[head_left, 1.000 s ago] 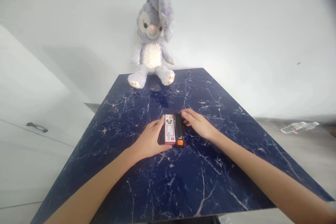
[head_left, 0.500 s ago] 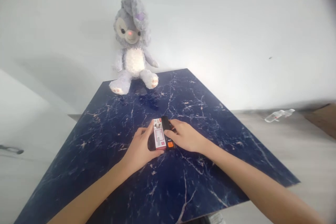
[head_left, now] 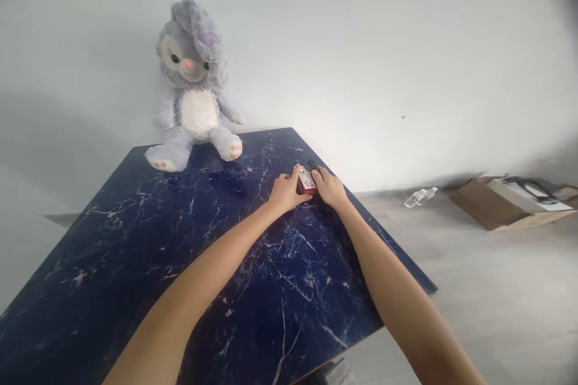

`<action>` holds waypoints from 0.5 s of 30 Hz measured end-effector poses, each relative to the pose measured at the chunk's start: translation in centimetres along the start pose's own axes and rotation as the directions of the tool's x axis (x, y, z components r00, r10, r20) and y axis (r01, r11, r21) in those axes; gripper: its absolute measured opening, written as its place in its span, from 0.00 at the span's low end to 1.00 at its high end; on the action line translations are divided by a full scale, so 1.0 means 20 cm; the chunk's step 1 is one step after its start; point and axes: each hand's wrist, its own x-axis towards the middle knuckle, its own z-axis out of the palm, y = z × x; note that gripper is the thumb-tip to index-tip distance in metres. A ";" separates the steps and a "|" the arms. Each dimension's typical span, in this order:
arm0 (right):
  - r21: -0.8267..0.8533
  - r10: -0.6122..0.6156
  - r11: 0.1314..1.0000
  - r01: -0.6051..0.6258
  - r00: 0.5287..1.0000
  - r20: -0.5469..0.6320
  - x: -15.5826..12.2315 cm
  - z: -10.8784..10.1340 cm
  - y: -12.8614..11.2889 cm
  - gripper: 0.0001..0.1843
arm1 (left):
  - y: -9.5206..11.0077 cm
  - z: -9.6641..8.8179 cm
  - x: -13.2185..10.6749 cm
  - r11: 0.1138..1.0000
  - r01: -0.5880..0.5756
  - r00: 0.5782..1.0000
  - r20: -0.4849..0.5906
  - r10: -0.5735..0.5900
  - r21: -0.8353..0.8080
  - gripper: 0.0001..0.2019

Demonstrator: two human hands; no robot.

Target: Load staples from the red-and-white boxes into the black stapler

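Note:
A small red-and-white box (head_left: 307, 181) lies on the dark blue marbled table (head_left: 135, 240), near its right edge. A black device (head_left: 312, 165) lies against the box's right side, mostly hidden. My left hand (head_left: 284, 192) curls round the box from the left, thumb against its near end. My right hand (head_left: 330, 187) is closed over the black device from the right. Both hands rest on the tabletop with the two objects between them.
A grey plush rabbit (head_left: 192, 87) sits at the table's far edge against the white wall. On the floor to the right lie a clear plastic bottle (head_left: 419, 196) and flat cardboard boxes (head_left: 510, 198). The table's right edge runs just beside my right hand.
Both hands have slid the box and the black device across the table, farther away and to the right, close to the table's edge. The view has swung to the right.

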 end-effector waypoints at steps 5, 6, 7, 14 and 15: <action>0.171 0.141 0.977 -0.130 0.989 -0.052 0.05 -0.06 0.14 0.38 | 0.08 0.03 0.12 0.999 -0.029 1.000 0.011 0.029 0.040 0.50; 0.200 0.149 0.971 -0.128 0.984 -0.093 0.04 -0.06 0.14 0.39 | 0.07 0.01 0.11 0.997 -0.042 0.999 -0.008 0.043 0.058 0.49; 0.217 0.151 0.969 -0.116 0.976 -0.156 0.03 -0.06 0.14 0.38 | 0.06 0.00 0.07 0.995 -0.062 0.997 -0.031 0.065 0.076 0.48; 0.030 -0.090 0.992 0.122 0.859 -0.505 -0.11 0.05 -0.06 0.25 | -0.22 -0.33 -0.40 0.979 -0.167 0.979 -0.097 0.178 0.117 0.23; 0.015 -0.143 0.986 0.169 0.876 -0.460 -0.13 0.09 -0.11 0.26 | -0.28 -0.38 -0.49 0.981 -0.155 0.981 -0.101 0.167 0.121 0.22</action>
